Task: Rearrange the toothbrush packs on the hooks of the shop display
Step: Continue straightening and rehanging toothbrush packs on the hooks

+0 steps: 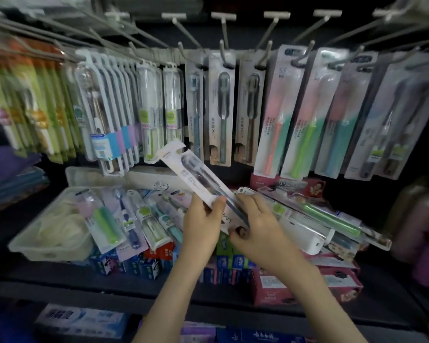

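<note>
Left grip (203,224) is wrapped round a white toothbrush pack (196,177) about midway, thumb on top. The right grip (260,226) pinches the bottom end of that same pack, fingers curled over it. So the pack is off the hooks (224,49), tilted in the air in front of the display. Its hang-tab end points up and left, just under the hanging row and above the pile on the shelf (60,276).

Left to right along the hooks:
- green and orange packs (35,100) jammed together at the far left, pretty blurry
- clear cases (104,107) with blue and purple bands
- 2 clear tubes (146,107) with green labels
- 3 grey packs (221,107) with dark brushes
- 3 pink-and-mint packs (282,115) with pink, green and blue brushes
- darker packs (382,120) at the far right

Down on the shelf, same direction, there's a clear plastic tray (25,246) with something pale in it. A loose heap of packs (134,219) leans against the tray, with toothpaste boxes (144,264) in front. Right of the grips, a long pack with a green brush (327,216) lies over a white case (307,233), with red boxes (278,285) below.
</note>
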A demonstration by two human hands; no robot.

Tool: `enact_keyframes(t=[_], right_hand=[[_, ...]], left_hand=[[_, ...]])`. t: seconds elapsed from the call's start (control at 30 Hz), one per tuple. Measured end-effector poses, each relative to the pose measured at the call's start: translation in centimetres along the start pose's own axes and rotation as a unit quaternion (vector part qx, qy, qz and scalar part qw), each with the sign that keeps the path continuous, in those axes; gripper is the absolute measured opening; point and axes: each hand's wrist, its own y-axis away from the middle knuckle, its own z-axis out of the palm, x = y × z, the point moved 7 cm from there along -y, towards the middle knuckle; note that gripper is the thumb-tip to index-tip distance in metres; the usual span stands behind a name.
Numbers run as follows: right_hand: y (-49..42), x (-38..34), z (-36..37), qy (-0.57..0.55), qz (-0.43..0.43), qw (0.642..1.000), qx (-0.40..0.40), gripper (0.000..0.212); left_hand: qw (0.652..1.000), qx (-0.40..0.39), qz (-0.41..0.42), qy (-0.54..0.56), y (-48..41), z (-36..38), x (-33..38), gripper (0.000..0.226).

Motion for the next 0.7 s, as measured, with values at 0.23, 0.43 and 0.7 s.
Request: enact_keyframes(t=[0.23, 0.43, 0.7], right_hand=[[-6.9, -3.2, -4.6, 0.025, -0.064, 0.993, 0.093, 0.082], [-8.8, -1.6, -6.6, 0.108, 0.004, 0.987, 0.117, 0.091], [-7.9, -0.6, -8.0, 0.159, 0.077, 0.974, 0.143, 0.084]], left_hand=[[0.991, -0.081, 0.107, -0.016, -5.7, 0.6, 7.1, 0.018], [0.935, 0.093, 0.262, -0.222, -8.9, -1.9, 11.5, 0.056], [0.884, 0.05, 0.265, -0.381, -11.7, 0.7, 10.8, 0.079]])
